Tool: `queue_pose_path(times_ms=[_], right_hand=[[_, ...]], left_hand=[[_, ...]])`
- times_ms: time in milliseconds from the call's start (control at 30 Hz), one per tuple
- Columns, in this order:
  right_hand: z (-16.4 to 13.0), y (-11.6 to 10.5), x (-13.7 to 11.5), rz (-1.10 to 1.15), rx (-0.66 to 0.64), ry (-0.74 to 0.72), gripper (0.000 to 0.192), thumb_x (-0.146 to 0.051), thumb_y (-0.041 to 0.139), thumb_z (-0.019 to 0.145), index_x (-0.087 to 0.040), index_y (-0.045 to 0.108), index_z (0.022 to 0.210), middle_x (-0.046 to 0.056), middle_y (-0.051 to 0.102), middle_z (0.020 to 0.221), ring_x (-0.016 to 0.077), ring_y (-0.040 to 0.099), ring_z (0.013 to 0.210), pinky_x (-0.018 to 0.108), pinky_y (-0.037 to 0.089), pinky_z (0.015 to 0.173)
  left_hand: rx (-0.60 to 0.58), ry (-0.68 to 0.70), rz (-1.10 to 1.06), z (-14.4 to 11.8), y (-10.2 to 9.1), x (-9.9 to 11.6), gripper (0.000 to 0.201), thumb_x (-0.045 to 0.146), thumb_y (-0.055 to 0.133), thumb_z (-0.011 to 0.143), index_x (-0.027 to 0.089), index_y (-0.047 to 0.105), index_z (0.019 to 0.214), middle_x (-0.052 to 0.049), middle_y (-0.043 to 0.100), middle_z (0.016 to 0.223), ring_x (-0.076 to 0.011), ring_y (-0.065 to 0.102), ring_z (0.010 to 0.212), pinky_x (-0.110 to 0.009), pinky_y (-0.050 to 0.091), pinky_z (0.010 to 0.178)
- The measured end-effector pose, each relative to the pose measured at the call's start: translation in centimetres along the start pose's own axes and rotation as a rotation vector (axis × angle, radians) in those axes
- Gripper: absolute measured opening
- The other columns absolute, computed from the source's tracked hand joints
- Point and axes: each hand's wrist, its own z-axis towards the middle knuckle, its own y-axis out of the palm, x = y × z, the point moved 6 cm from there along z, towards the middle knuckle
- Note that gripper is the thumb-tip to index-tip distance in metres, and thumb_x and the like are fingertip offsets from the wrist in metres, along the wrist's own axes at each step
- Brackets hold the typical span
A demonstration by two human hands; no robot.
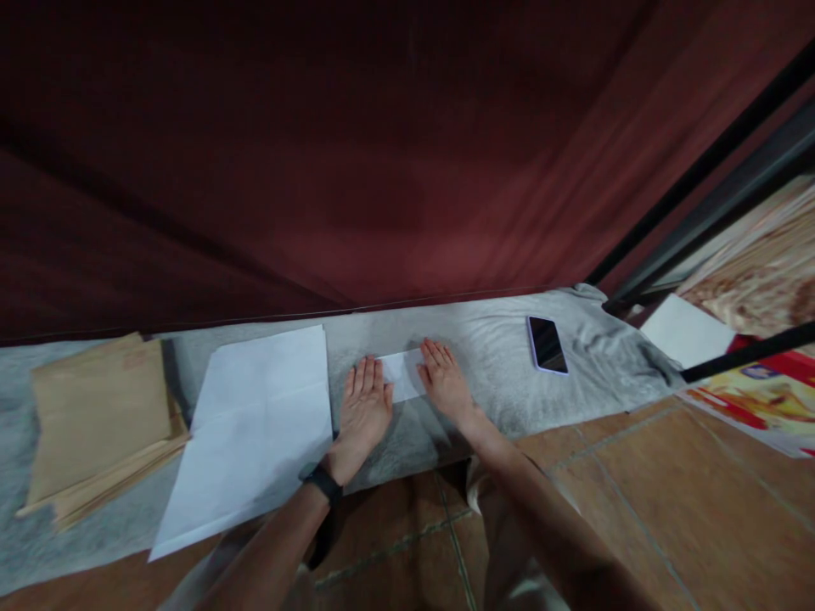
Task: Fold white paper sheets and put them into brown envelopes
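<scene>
A small white folded sheet of paper (403,375) lies flat on the grey cloth, its two ends partly covered by my hands. My left hand (366,407) rests palm down on its left end, fingers stretched out, with a dark watch on the wrist. Over the right end lies my right hand (446,380), also flat with the fingers extended. Just left of my left hand is a stack of large white paper sheets (261,424).
Brown paper envelopes (102,416) lie piled at the far left. A phone (547,345) sits on the grey cloth (497,399) to the right. A dark red curtain (382,170) hangs behind. Black metal bars (700,170) and a printed box (764,399) stand at right.
</scene>
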Motion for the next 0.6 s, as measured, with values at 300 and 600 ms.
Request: queue_pose_path(times_ms=[300,600], right_hand=[[-0.2,2.5,-3.6,0.070,-0.083,-0.143,0.053,-0.040,0.032,0.109,-0.015,0.048,0.153,0.010,0.044,0.161,0.0211,0.038,0.151,0.042,0.030,0.126],[-0.8,2.7,-2.1,-0.092,-0.042,-0.101,0.055,-0.040,0.036,0.109,-0.013,0.040,0.157,0.010,0.033,0.166,0.0237,0.032,0.154,0.043,0.026,0.126]], left_hand=[[0.055,0.123,-0.082,0.0,2.0,1.4,0.059,0.019,0.027,0.099,0.003,0.039,0.155,-0.017,0.042,0.161,-0.0242,0.030,0.154,-0.045,0.027,0.127],[0.028,0.039,-0.079,0.1,2.0,0.5,0.061,0.031,0.028,0.104,0.000,0.038,0.155,-0.020,0.034,0.164,-0.0297,0.028,0.155,-0.046,0.026,0.127]])
